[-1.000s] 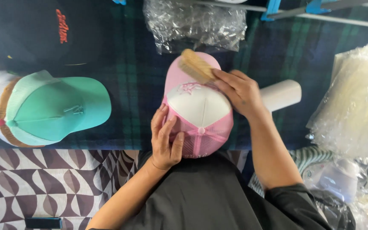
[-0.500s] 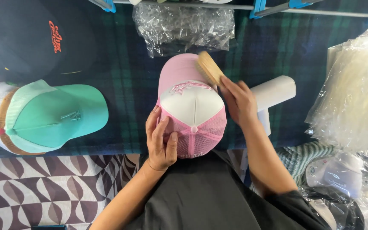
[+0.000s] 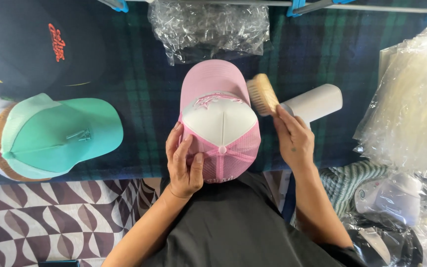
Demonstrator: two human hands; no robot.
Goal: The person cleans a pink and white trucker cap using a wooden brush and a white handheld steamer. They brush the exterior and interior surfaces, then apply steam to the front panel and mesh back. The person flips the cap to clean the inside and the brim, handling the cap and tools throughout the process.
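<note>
Pink cap (image 3: pixel 219 118) between left hand (image 3: pixel 185 163) and brush-holding right hand (image 3: pixel 295 141).

One camera only, on my head, facing almost straight down. It sits close over my chest and the dark green plaid cloth-covered table (image 3: pixel 139 74). My forearms enter from the bottom edge. No second view overlaps.

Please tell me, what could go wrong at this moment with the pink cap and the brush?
1. The left hand steadies the pink cap only at one side of its mesh back, so a brush stroke might push it askew.
2. The brush, in the right hand, lies close to the white cylinder and could bump it.
</note>
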